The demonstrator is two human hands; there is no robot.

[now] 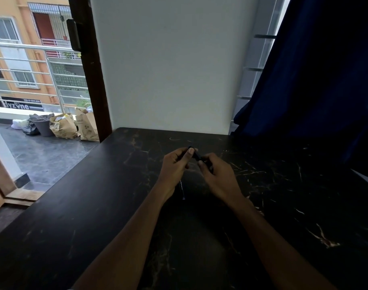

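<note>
Head view, room: dark veined table [95, 206], pushed up against a white wall [168, 70]; blue curtain [314, 70] hung at right; open doorway at left, with paper bags [64, 126] and a grey bin [44, 127] out on the balcony floor.
Head view, thing in hand: small black piece [196, 156], stick-like, held just above the far middle of the table, between both hands; too dark to name with any certainty.
Long axis: ran on a slant, far end toward the left, near end toward the right.
Left hand [174, 166]: curled, thumb and fingertips pinching the far end of the black piece, thumbnail showing on top.
Right hand [218, 174]: curled, fingertips pinching the near end; how much of the piece sat inside those fingers, impossible to tell.
Also on the table: thin dark rod [182, 190], pen-like, lying flat just under the left wrist, pale tip pointing back toward the body, upper part covered by the wrist.
Nearness: both hands touching the black piece, neither nearer than the other; rod just beside the left hand, apart from the right.
Judged step: probably drawing two parts apart or pressing them together.
Next move, as a guess: would have to follow that slant, left going far-left, right coming near-right, or the reverse.
</note>
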